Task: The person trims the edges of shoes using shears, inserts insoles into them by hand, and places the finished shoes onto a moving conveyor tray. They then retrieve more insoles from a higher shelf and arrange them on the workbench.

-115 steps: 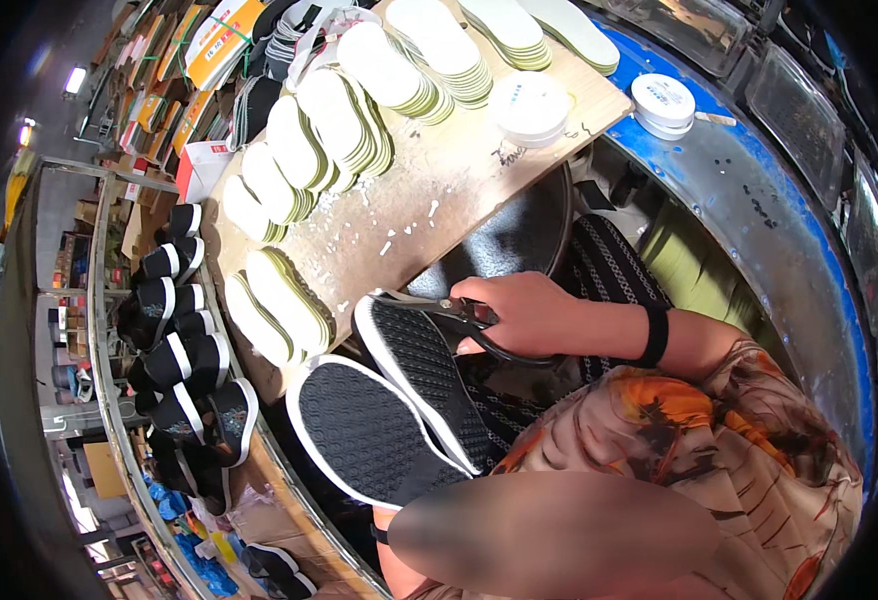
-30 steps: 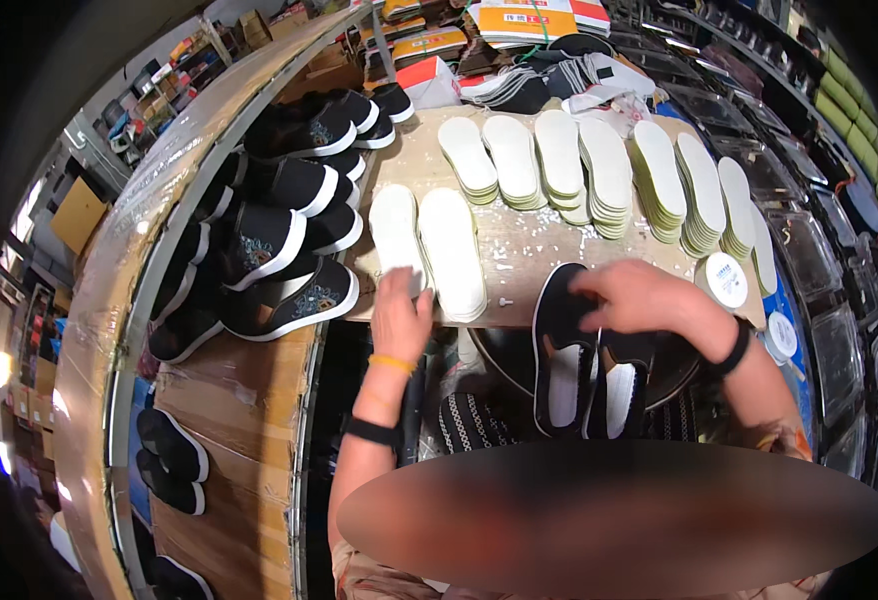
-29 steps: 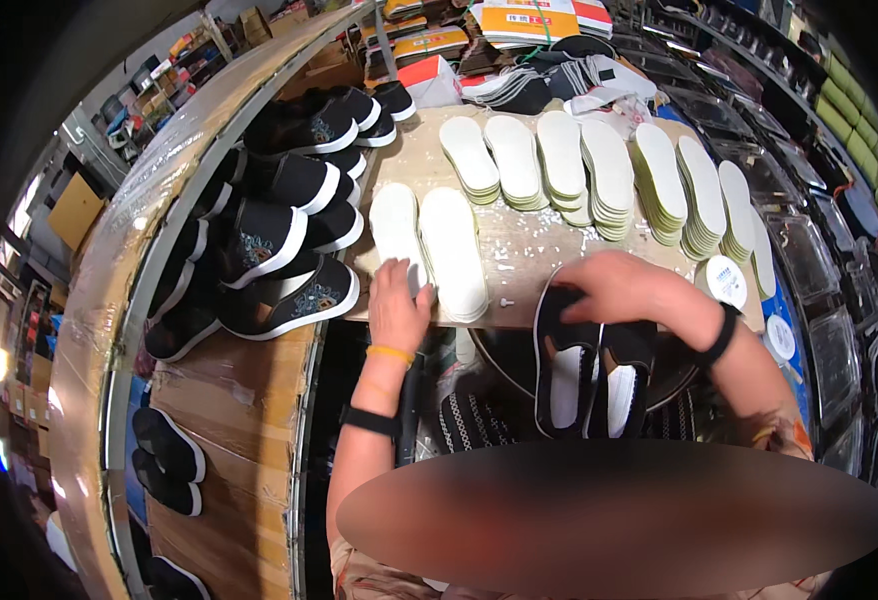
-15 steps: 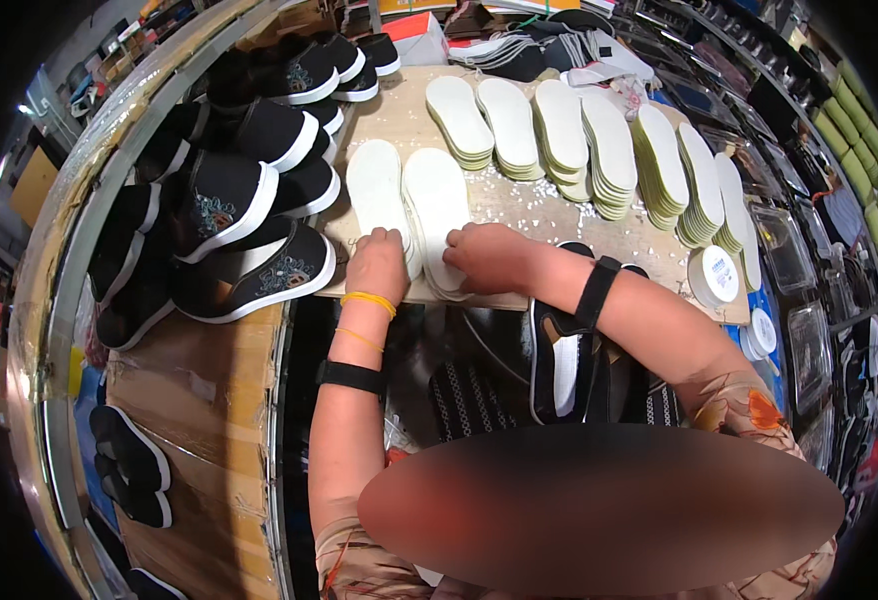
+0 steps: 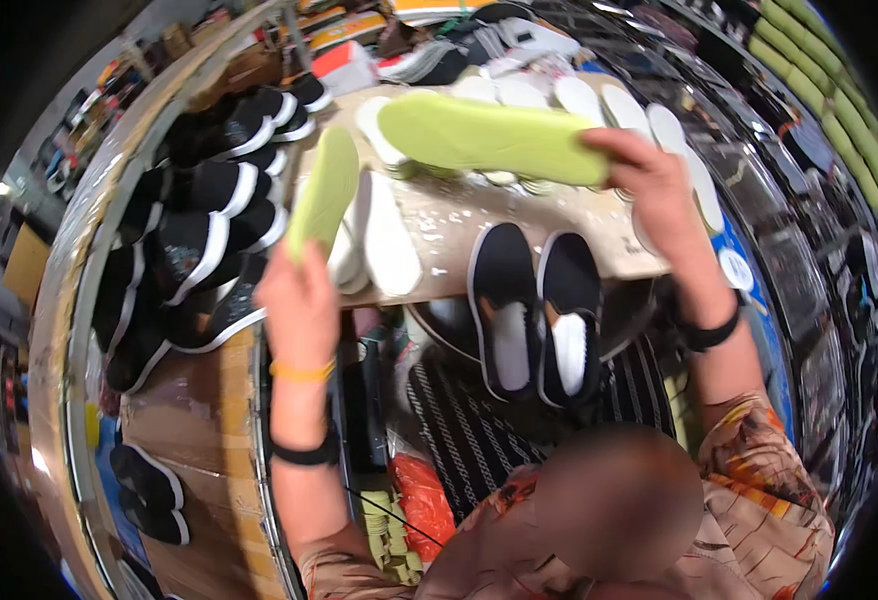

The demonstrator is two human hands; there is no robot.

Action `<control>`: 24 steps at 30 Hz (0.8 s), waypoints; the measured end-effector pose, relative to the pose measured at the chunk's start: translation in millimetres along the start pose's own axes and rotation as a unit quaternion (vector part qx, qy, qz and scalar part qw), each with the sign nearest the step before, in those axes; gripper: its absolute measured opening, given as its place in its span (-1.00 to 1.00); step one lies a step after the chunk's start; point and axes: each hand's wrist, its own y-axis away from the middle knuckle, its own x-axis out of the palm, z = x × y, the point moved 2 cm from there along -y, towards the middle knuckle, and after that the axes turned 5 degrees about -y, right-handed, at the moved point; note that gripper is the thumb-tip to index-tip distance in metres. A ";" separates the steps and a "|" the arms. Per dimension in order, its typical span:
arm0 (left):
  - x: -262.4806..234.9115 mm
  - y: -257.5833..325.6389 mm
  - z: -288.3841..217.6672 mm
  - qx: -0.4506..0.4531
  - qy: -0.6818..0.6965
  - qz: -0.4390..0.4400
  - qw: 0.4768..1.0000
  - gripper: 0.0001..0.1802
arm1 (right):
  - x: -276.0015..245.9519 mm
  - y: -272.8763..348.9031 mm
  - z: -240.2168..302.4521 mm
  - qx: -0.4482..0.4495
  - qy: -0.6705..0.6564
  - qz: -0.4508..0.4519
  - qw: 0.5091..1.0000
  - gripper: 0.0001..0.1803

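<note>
Lime-green foam insoles: one [image 5: 489, 138] pinched in the right hand [image 5: 649, 185], one [image 5: 324, 190] gripped by the left hand [image 5: 299, 295], both above the wooden desk [image 5: 459, 225]. I'd match toes to the black slip-on shoes [image 5: 539, 305] below.

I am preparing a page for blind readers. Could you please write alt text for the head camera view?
A person lifts two yellow-green insoles above a wooden board, one in the left hand and one in the right hand. A pair of black slip-on shoes lies below on the lap, white insoles rest on the board, and finished black shoes lie in rows at left.
</note>
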 end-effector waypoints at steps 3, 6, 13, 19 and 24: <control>-39.6 27.8 -15.8 -0.217 0.254 0.070 0.940 -0.68 | -100.8 60.0 12.1 0.218 -0.110 -0.093 0.965 -0.66; -71.5 45.5 -30.2 -0.296 0.367 0.150 0.869 -0.71 | -150.2 122.3 26.1 0.339 -0.093 -0.134 0.926 -0.65; -59.7 88.9 -87.5 -0.211 0.142 0.263 0.931 -0.76 | -129.6 177.6 57.6 0.373 -0.040 -0.060 0.925 -0.76; -29.1 138.5 -183.0 0.222 -0.041 0.395 0.890 -0.59 | -6.6 188.0 91.2 -0.282 0.316 0.208 0.881 -0.61; 21.1 134.4 -165.4 0.346 -0.131 0.404 0.836 -0.55 | 26.6 194.9 69.9 -0.343 0.295 0.229 0.862 -0.53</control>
